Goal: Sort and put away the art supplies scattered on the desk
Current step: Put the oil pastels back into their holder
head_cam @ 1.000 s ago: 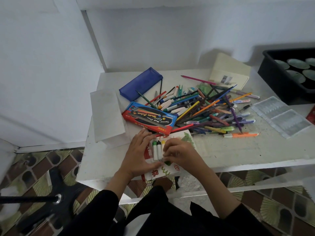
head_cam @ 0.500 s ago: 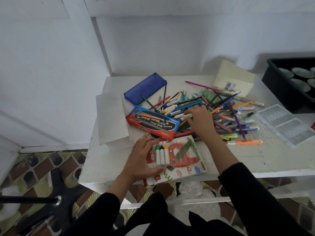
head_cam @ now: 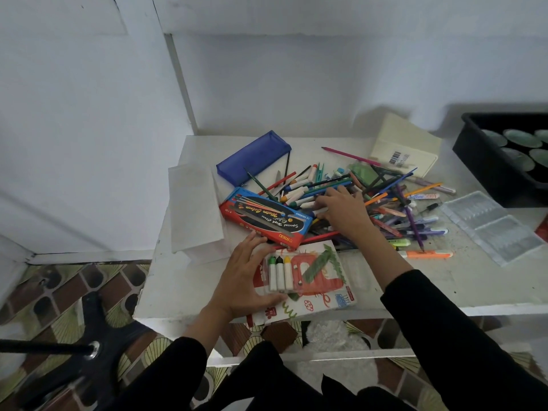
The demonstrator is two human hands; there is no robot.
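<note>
Right hand point(head_cam: 341, 212) is off the marker pack point(head_cam: 314, 292). 1 s ago it was pinching at the markers in the pack by the desk's near edge, and 0.5 s ago it had reached into the pen pile point(head_cam: 394, 203). Now it sits further left in the pile, fingertips at the white-barrelled markers point(head_cam: 296, 200) just beside the right end of the watercolour box point(head_cam: 264, 218); grip or plain touch, can't tell. With that hand gone, the pack's tray shows uncovered: green, black and yellow markers side by side.
</note>
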